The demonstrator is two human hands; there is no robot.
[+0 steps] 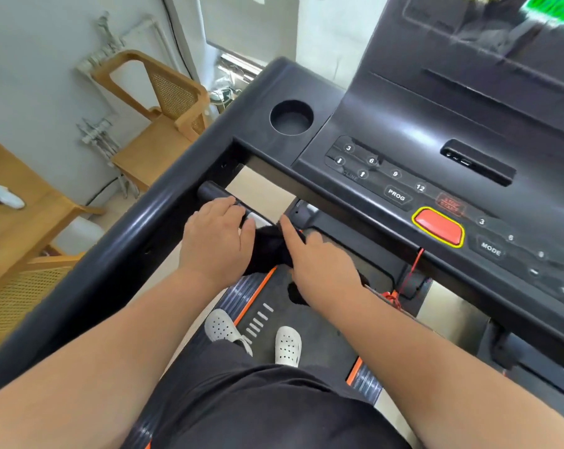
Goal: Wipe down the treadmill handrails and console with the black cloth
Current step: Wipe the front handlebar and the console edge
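The black cloth is bunched over the short inner grip bar below the console. My left hand lies over the bar, with its fingers curled over the top and its thumb against the cloth's left end. My right hand grips the cloth's right part; its index finger is straight along the bar and the other fingers are curled. A tail of cloth hangs below my right wrist. The thick left handrail runs diagonally to the left of both hands.
The console has a round cup holder, number buttons and a red stop button. A red safety cord hangs on the right. My feet in white clogs stand on the belt. A wooden chair and table stand on the left.
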